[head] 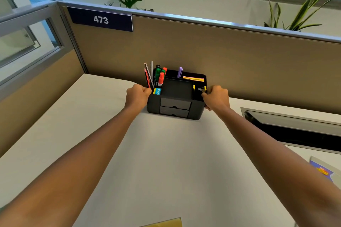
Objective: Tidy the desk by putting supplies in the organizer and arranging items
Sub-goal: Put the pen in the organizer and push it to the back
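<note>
Gripping hands: I saw the left hand (138,96) curled on the top left edge of the organizer (176,105) and the right hand (216,97) curled round its right wall, thumb at the rim; the box sat between them, at the reach of both outstretched arms.
Organizer: it stood upright on the white desk (166,162), close to the tan partition (221,57); I could not tell whether they touched.
Left wall: red pencils and a grey ruler (148,75) leaned there; inside or outside the wall, I could not tell.
Back-left compartment: green and red markers (160,77) stood upright.
Back-right compartment: a purple pen (180,72) stood beside flat yellow and pink sticky notes (193,79).
Front-left slot: a yellow and blue pack (157,91).
Middle: a dark square tray (177,88) sat above two shut drawers (175,107).
Right slot: a small metal clip (201,89) lay just beside the right thumb.
Desk, right side: a long recessed slot (295,131) and, nearer me, a colourful leaflet (322,170).
</note>
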Demonstrator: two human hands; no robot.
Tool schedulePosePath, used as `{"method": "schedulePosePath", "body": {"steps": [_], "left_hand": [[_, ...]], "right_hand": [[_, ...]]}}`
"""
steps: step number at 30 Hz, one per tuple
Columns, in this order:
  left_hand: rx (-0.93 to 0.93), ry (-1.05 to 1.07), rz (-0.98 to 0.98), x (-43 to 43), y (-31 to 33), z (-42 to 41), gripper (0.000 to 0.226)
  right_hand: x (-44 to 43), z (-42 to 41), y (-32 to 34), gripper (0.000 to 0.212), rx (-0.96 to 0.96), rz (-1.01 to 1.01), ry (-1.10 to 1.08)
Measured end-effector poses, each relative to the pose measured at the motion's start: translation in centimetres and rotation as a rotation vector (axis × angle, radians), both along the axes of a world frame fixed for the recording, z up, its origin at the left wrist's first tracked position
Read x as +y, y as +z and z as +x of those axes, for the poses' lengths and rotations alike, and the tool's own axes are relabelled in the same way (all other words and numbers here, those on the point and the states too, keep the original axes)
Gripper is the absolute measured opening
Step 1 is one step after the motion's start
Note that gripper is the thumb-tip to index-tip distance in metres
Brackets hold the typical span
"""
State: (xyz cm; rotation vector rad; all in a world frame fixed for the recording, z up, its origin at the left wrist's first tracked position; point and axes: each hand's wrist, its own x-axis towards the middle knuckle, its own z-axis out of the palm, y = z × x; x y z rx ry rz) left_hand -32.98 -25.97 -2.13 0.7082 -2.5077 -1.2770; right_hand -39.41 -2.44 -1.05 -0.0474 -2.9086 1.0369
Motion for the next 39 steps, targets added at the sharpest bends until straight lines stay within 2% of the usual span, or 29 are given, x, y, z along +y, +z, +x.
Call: {"method": "schedulePosePath", "body": {"steps": [3,6,8,10,13,16,23,31,35,39], "left_hand": [[0.057,0.016,0.048,-0.1,-0.4,1.1,0.03],[0.256,-0.013,-0.043,0.2,-0.7,3.0,0.045],[0.344,-0.082,-0.036,0.7,-1.0,3.9,0.058],[0.351,-0.15,-0.018,1.2,-1.5,4.0,0.069],[0.35,-0.206,-0.041,1.8,-2.0,3.5,0.071],[0.345,-0.183,-0.093,2.0,-2.0,2.9,0.069],[0.295,-0.165,-0.147,1.3,-1.7,0.6,0.071],[0.259,-0.152,-0.219,0.8,-2.1,-1.0,0.074],[0.186,-0.152,-0.295,0.3,-2.1,-1.3,0.076],[0.169,-0.172,-0.277,0.4,-2.2,-0.8,0.077]], "right_hand": [[0.4,1.8,-0.3,0.033,0.199,-0.243,0.004],[0.9,4.3,-1.0,0.042,0.344,-0.471,0.063],[1.1,5.5,-2.4,0.053,0.344,-0.488,0.151],[1.1,5.8,-4.0,0.07,0.295,-0.472,0.221],[0.5,5.6,-5.5,0.086,0.247,-0.466,0.282],[-0.3,5.2,-5.8,0.084,0.241,-0.503,0.3],[-1.1,3.7,-5.7,0.066,0.256,-0.428,0.305],[-0.9,2.2,-5.5,0.062,0.232,-0.38,0.312],[-1.0,2.7,-5.4,0.068,0.198,-0.381,0.293],[-0.9,2.7,-5.1,0.082,0.17,-0.345,0.305]]}}
